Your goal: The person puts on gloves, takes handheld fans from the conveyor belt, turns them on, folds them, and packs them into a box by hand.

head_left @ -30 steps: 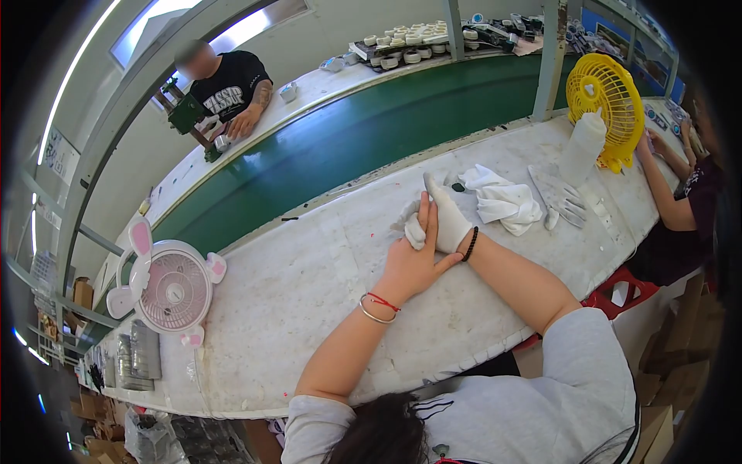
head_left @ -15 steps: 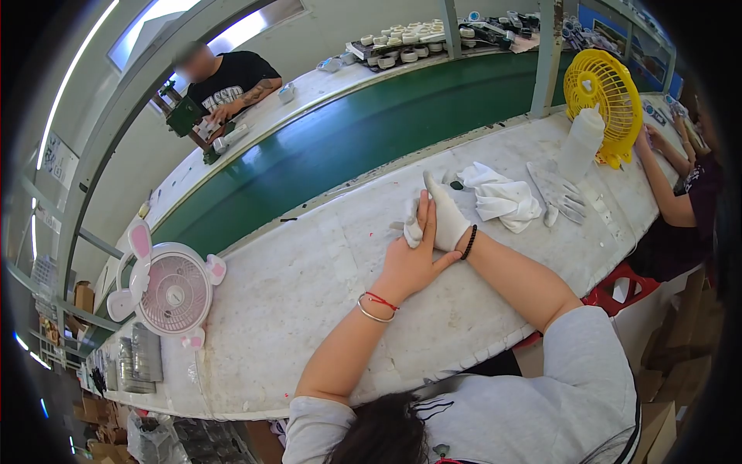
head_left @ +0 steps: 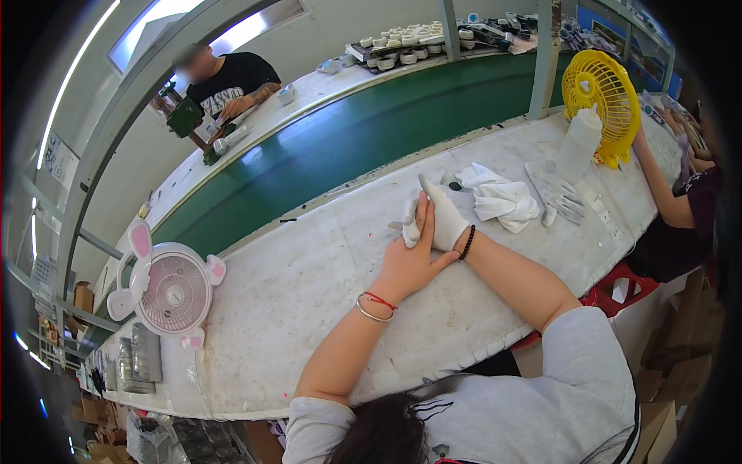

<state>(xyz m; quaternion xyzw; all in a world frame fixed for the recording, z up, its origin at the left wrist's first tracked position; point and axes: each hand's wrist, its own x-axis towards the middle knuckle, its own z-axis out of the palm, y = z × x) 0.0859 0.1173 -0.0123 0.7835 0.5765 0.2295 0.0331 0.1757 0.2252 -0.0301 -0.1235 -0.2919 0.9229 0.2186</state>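
My left hand is bare, with a red cord and a silver bangle at its wrist. It lies against my right hand, its fingers stretched and its thumb reaching toward the right wrist. A white glove covers my right hand, and a dark bead bracelet circles that wrist. The gloved thumb sticks out, apart from the other gloved fingers, which show beyond the left hand. Where the hands meet, some fingers are hidden. Nearest to the right hand are a crumpled white cloth and a loose grey-white glove.
A translucent bottle stands before a yellow fan. At left is a white rabbit-eared fan. Beyond the green conveyor belt, a person sits at a green press. Another person's arm reaches in at right.
My hands stay pressed together almost unmoved. Across the belt, the person's hands have shifted at the press. The co-worker's arms at right have moved a little.
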